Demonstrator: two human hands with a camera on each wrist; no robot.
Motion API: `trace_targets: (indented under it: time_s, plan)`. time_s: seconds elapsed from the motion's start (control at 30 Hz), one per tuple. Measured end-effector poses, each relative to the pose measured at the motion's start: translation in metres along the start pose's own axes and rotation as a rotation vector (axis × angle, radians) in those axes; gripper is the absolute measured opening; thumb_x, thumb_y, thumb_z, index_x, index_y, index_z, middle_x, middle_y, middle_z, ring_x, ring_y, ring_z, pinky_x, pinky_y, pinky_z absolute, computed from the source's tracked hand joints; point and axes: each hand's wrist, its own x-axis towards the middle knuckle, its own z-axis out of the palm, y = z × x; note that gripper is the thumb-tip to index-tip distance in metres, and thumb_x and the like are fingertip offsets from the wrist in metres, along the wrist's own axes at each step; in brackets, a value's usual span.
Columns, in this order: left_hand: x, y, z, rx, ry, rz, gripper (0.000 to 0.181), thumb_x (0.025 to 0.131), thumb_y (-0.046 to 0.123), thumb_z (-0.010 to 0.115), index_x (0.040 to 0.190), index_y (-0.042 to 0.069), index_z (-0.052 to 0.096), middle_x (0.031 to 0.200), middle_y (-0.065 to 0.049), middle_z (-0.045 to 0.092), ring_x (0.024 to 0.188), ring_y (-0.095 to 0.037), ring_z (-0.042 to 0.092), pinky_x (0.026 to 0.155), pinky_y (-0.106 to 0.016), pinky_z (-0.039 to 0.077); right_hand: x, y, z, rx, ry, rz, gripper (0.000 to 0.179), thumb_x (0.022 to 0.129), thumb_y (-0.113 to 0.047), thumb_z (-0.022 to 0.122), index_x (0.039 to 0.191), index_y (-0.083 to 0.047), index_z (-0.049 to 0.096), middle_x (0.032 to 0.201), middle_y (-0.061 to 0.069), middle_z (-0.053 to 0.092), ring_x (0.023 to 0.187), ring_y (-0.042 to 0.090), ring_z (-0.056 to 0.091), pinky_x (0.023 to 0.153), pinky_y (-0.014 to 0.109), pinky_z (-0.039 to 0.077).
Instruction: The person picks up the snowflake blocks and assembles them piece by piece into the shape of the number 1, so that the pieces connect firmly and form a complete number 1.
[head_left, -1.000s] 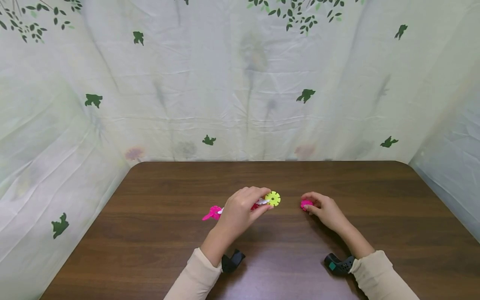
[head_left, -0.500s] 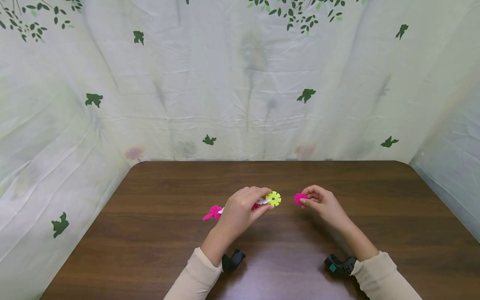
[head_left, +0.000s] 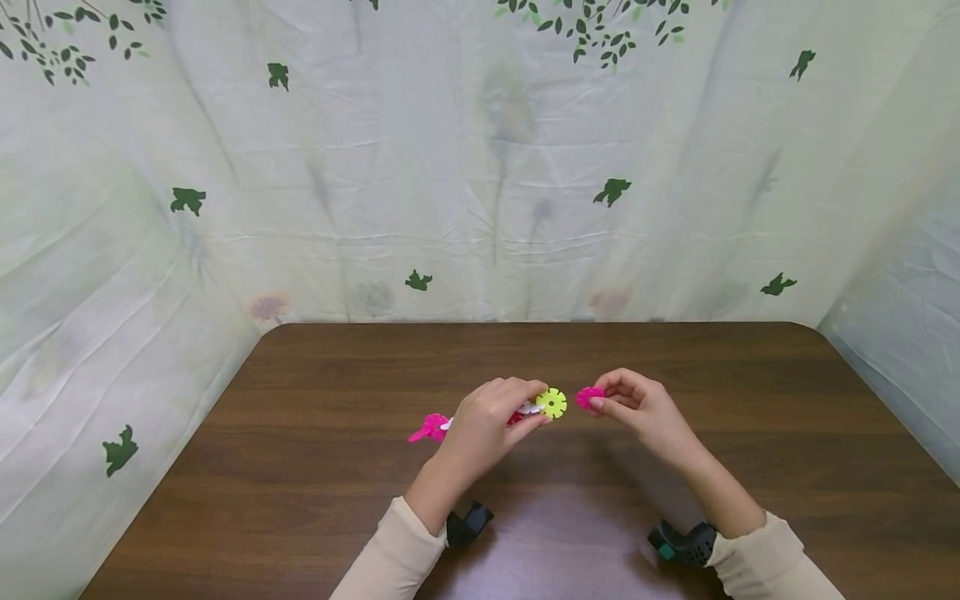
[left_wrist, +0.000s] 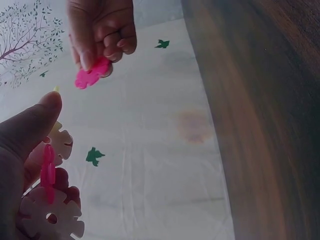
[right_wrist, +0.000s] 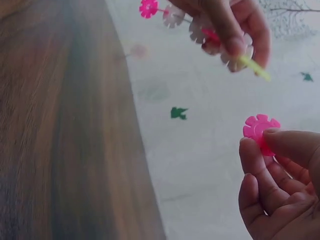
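My left hand point(head_left: 487, 425) grips a chain of interlocking notched plastic discs, pink and white, with a yellow disc point(head_left: 552, 403) at its right end. The chain's pink far end point(head_left: 431, 427) sticks out to the left of the hand; its middle is partly hidden by the palm. A white disc point(left_wrist: 51, 215) and an edge-on pink disc point(left_wrist: 48, 173) show near the fingers in the left wrist view. Between thumb and forefinger, my right hand point(head_left: 648, 417) pinches a loose pink disc point(right_wrist: 260, 133). That disc is held a short gap to the right of the yellow one, not touching it.
A brown wooden table point(head_left: 300, 500) lies beneath both hands. Behind it hangs a pale cloth point(head_left: 465, 208) with printed leaves and green bird shapes. Each wrist wears a dark camera band, such as the right band point(head_left: 681, 543).
My right hand has lifted the pink disc and carried it leftward, closer to the yellow disc. The left hand with its chain has shifted only slightly to the right.
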Motion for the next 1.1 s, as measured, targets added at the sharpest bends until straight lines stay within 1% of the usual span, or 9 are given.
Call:
trace_targets:
  time_s: [0.1, 0.2, 0.3, 0.43, 0.47, 0.6, 0.73, 0.93, 1.1]
  plan:
    - [0.000, 0.000, 0.001, -0.002, -0.005, 0.003, 0.035, 0.071, 0.022, 0.076, 0.101, 0.007, 0.064, 0.087, 0.002, 0.063, 0.077, -0.008, 0.056, 0.072, -0.019, 0.044, -0.002, -0.006, 0.003, -0.005, -0.012, -0.037, 0.017, 0.082, -0.003, 0.063, 0.094, 0.004, 0.054, 0.087, 0.018, 0.060, 0.074, 0.022, 0.062, 0.068, 0.032, 0.051]
    - [0.000, 0.001, 0.002, -0.007, -0.008, 0.001, 0.036, 0.070, 0.021, 0.077, 0.101, 0.007, 0.064, 0.088, 0.002, 0.063, 0.077, -0.008, 0.056, 0.071, -0.018, 0.044, -0.004, -0.012, 0.005, -0.008, -0.020, -0.060, 0.016, 0.081, -0.002, 0.063, 0.093, 0.004, 0.055, 0.087, 0.017, 0.060, 0.074, 0.021, 0.062, 0.068, 0.030, 0.051]
    - [0.000, 0.001, 0.002, -0.004, -0.016, 0.005, 0.036, 0.071, 0.023, 0.076, 0.101, 0.007, 0.064, 0.088, 0.002, 0.063, 0.077, -0.008, 0.056, 0.071, -0.018, 0.044, -0.006, -0.019, 0.008, -0.035, -0.021, -0.077, 0.014, 0.081, -0.001, 0.063, 0.092, 0.003, 0.056, 0.087, 0.015, 0.060, 0.073, 0.019, 0.061, 0.065, 0.029, 0.051]
    - [-0.001, 0.002, 0.002, 0.003, -0.022, 0.009, 0.036, 0.073, 0.025, 0.075, 0.102, 0.008, 0.063, 0.089, 0.002, 0.063, 0.077, -0.008, 0.056, 0.072, -0.017, 0.044, -0.008, -0.021, 0.009, -0.063, -0.023, -0.112, 0.013, 0.081, -0.001, 0.064, 0.092, 0.000, 0.058, 0.087, 0.013, 0.060, 0.073, 0.017, 0.059, 0.063, 0.028, 0.051]
    - [-0.001, 0.002, 0.002, 0.002, -0.021, 0.009, 0.036, 0.073, 0.025, 0.075, 0.102, 0.008, 0.063, 0.089, 0.003, 0.063, 0.077, -0.007, 0.056, 0.072, -0.017, 0.043, -0.007, -0.018, 0.009, -0.062, -0.024, -0.126, 0.013, 0.081, -0.001, 0.064, 0.092, -0.001, 0.058, 0.087, 0.013, 0.060, 0.074, 0.018, 0.059, 0.064, 0.028, 0.051]
    - [0.000, 0.002, 0.002, 0.002, -0.014, 0.014, 0.035, 0.072, 0.025, 0.075, 0.101, 0.008, 0.064, 0.089, 0.003, 0.063, 0.077, -0.008, 0.056, 0.071, -0.018, 0.044, -0.007, -0.019, 0.009, -0.064, -0.020, -0.169, 0.014, 0.080, 0.005, 0.062, 0.092, -0.001, 0.060, 0.088, 0.017, 0.060, 0.075, 0.016, 0.060, 0.063, 0.028, 0.051]
    - [0.000, 0.003, 0.003, -0.002, -0.018, 0.024, 0.035, 0.073, 0.025, 0.075, 0.101, 0.007, 0.064, 0.090, 0.002, 0.064, 0.077, -0.008, 0.056, 0.070, -0.017, 0.043, -0.007, -0.019, 0.010, -0.079, -0.024, -0.216, 0.017, 0.078, 0.012, 0.060, 0.091, 0.001, 0.061, 0.089, 0.018, 0.061, 0.074, 0.016, 0.061, 0.061, 0.029, 0.051]
    - [0.000, 0.006, 0.003, -0.051, -0.041, 0.004, 0.036, 0.074, 0.025, 0.074, 0.102, 0.006, 0.063, 0.093, 0.001, 0.063, 0.079, -0.009, 0.055, 0.070, -0.015, 0.043, -0.007, -0.020, 0.010, -0.100, -0.021, -0.297, 0.021, 0.074, 0.016, 0.061, 0.086, -0.001, 0.064, 0.088, 0.012, 0.064, 0.075, 0.022, 0.062, 0.061, 0.028, 0.052]
    - [0.000, 0.008, 0.003, -0.095, -0.054, -0.008, 0.036, 0.074, 0.021, 0.074, 0.103, 0.004, 0.062, 0.095, 0.000, 0.063, 0.082, -0.010, 0.054, 0.073, -0.014, 0.043, -0.008, -0.020, 0.009, -0.098, -0.020, -0.363, 0.022, 0.072, 0.018, 0.062, 0.085, 0.001, 0.065, 0.087, 0.010, 0.065, 0.080, 0.020, 0.062, 0.061, 0.028, 0.051]
